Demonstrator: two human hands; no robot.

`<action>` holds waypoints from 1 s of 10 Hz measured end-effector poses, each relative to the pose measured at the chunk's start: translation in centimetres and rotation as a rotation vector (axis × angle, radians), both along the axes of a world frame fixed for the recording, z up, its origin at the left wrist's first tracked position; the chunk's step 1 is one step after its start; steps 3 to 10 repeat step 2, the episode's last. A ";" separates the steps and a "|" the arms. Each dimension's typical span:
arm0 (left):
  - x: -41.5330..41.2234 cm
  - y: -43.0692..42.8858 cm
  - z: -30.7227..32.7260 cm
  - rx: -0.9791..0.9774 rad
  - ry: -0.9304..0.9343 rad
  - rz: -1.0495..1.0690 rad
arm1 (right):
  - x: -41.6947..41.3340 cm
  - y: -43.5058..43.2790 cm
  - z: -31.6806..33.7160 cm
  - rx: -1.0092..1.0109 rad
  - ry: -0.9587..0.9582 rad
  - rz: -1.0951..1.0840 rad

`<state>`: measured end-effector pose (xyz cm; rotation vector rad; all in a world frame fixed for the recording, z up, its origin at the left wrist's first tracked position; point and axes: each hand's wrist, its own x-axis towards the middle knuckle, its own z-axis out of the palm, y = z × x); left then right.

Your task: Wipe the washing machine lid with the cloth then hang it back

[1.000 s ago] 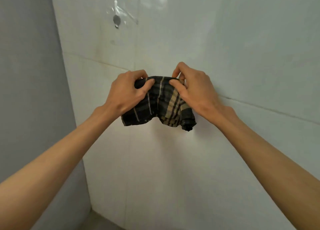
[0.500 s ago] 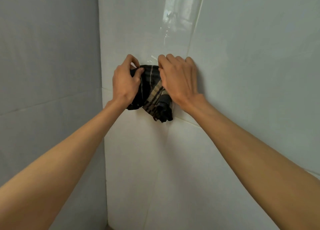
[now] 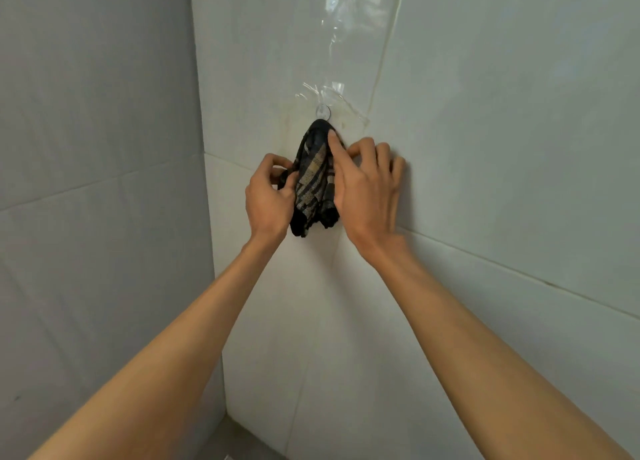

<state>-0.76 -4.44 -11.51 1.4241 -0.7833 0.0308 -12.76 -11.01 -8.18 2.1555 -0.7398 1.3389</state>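
Note:
A dark plaid cloth [image 3: 313, 179] hangs bunched from a clear adhesive hook [image 3: 323, 110] on the white tiled wall. Its top edge sits just below the hook's round base. My left hand [image 3: 268, 196] pinches the cloth's left edge between thumb and fingers. My right hand [image 3: 363, 186] lies against the cloth's right side, with the index finger pressed on its top near the hook and the other fingers spread on the tile. The washing machine lid is out of view.
A grey wall [image 3: 97, 182] meets the white tiled wall [image 3: 502, 148] at a corner just left of the hook. A strip of floor [image 3: 239, 439] shows at the bottom of the corner.
Both hands have lifted the cloth up to the hook, and it now hangs in a narrow bunch. My right hand has loosened from a grip to a finger press.

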 end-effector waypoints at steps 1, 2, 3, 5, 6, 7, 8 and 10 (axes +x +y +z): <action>-1.4 1.1 -3.0 0.091 0.079 -0.037 | -2.1 0.9 -3.4 0.104 0.009 -0.007; -3.4 2.7 -6.9 0.289 0.193 -0.060 | -5.2 2.3 -8.0 0.283 0.068 -0.082; -3.4 2.7 -6.9 0.289 0.193 -0.060 | -5.2 2.3 -8.0 0.283 0.068 -0.082; -3.4 2.7 -6.9 0.289 0.193 -0.060 | -5.2 2.3 -8.0 0.283 0.068 -0.082; -3.4 2.7 -6.9 0.289 0.193 -0.060 | -5.2 2.3 -8.0 0.283 0.068 -0.082; -3.4 2.7 -6.9 0.289 0.193 -0.060 | -5.2 2.3 -8.0 0.283 0.068 -0.082; -3.4 2.7 -6.9 0.289 0.193 -0.060 | -5.2 2.3 -8.0 0.283 0.068 -0.082; -3.4 2.7 -6.9 0.289 0.193 -0.060 | -5.2 2.3 -8.0 0.283 0.068 -0.082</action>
